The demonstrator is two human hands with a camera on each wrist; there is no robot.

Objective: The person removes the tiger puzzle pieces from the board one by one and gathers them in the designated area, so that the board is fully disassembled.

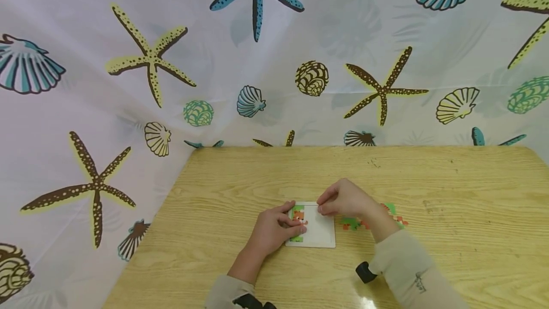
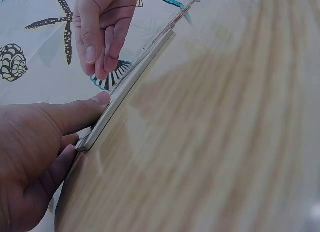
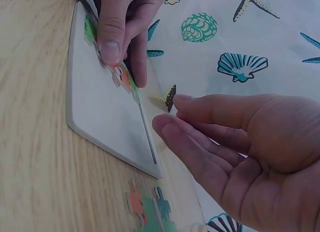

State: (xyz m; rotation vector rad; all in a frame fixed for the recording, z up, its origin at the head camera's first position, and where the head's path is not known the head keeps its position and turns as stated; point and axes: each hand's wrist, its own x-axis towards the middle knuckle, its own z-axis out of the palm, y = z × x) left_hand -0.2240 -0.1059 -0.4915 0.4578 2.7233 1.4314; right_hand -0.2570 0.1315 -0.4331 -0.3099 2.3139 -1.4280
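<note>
A white square puzzle board (image 1: 320, 232) lies on the wooden table, with joined orange and green jigsaw pieces (image 1: 298, 213) along its left side. My left hand (image 1: 271, 230) holds the board by that side, its thumb on the pieces and its fingers at the edge. My right hand (image 1: 343, 199) hovers at the board's far right corner. In the right wrist view, the thumb and fingers of the right hand (image 3: 240, 142) come near each other with nothing visible between them. The left wrist view shows the board's edge (image 2: 127, 89) side-on under the left thumb.
Loose jigsaw pieces (image 1: 351, 223) in green and orange lie to the right of the board, partly hidden under the right forearm. Behind the table (image 1: 240, 170) hangs a white cloth (image 1: 274, 70) printed with shells and starfish. Dark straps with cameras sit on both wrists.
</note>
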